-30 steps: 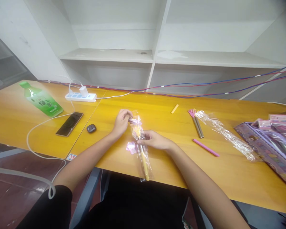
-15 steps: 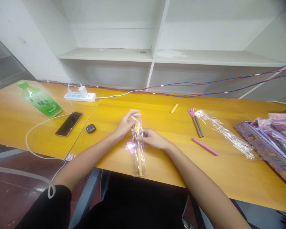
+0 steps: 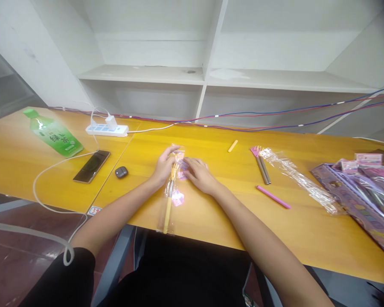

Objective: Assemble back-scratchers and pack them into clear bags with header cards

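Observation:
A back scratcher (image 3: 168, 209) with a yellow hand-shaped head, metal stem and yellow grip lies in a clear plastic bag (image 3: 162, 215), slanting toward the table's front edge. At the bag's top end, my left hand (image 3: 163, 166) is closed on the plastic, its fingers curled by a pinkish header. My right hand (image 3: 202, 175) is just to the right, thumb and fingers closed about a small pink-purple card (image 3: 181, 174), partly hidden by the fingers. Another shiny pink piece of card (image 3: 178, 198) rests beside the bag on the wooden table (image 3: 211, 226).
To the right lie two unpackaged back scratchers (image 3: 263, 168), a pink tube (image 3: 273, 197), a short yellow tube (image 3: 233, 146), clear bags (image 3: 307, 183) and a purple package pile (image 3: 348, 192). Leftward are an earbud case (image 3: 121, 172), phone (image 3: 92, 166), green bottle (image 3: 56, 135) and power strip (image 3: 121, 130).
The bagged back scratcher has shifted left and tilted. My right hand has left its stem and moved up to the card near the bag's top. My left hand has moved slightly left.

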A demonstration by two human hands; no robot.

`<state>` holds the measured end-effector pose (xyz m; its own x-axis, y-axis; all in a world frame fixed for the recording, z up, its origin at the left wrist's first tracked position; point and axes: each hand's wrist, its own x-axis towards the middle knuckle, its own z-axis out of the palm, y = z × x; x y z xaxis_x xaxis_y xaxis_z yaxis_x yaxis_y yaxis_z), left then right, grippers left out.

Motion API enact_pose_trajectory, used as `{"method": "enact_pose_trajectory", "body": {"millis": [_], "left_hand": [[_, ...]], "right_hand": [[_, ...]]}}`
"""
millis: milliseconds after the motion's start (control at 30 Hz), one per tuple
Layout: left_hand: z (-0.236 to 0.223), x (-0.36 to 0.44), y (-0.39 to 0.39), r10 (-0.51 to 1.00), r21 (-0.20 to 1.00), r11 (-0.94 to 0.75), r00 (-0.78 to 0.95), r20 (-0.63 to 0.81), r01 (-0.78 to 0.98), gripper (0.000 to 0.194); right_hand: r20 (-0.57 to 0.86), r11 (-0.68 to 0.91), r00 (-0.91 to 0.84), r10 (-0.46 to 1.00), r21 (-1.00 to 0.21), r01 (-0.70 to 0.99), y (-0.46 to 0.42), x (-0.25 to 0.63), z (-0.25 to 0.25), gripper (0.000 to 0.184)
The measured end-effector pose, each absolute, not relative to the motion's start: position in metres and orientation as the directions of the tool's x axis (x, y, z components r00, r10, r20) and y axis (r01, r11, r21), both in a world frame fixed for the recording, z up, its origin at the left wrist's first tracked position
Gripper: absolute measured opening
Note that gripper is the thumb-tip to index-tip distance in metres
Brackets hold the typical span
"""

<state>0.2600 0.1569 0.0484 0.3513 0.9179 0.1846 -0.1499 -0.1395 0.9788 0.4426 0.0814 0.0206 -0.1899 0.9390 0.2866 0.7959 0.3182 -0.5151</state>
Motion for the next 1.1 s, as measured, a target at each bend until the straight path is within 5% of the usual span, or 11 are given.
{"method": "enact_pose_trajectory", "body": {"millis": [233, 467, 700, 1100], "left_hand": [[0.047, 0.259, 0.156, 0.908, 0.977, -0.186, 0.363, 0.21, -0.101, 0.051], [0.045, 0.258, 0.151, 0.858, 0.967, -0.253, 0.456, 0.237, -0.026, 0.061], [0.045, 0.257, 0.148, 0.849, 0.965, -0.262, 0.472, 0.238, -0.015, 0.056], [0.044, 0.26, 0.148, 0.85, 0.962, -0.273, 0.462, 0.253, -0.024, 0.052]], "right_hand": [[0.307, 0.337, -0.213, 0.928, -0.441, 0.832, 0.07, 0.45, 0.021, 0.048], [0.249, 0.324, -0.221, 0.943, -0.529, 0.784, 0.071, 0.452, 0.021, 0.027], [0.232, 0.321, -0.233, 0.944, -0.497, 0.806, 0.067, 0.45, 0.026, 0.04], [0.175, 0.267, -0.204, 0.963, -0.528, 0.807, 0.066, 0.445, 0.031, 0.019]]}}
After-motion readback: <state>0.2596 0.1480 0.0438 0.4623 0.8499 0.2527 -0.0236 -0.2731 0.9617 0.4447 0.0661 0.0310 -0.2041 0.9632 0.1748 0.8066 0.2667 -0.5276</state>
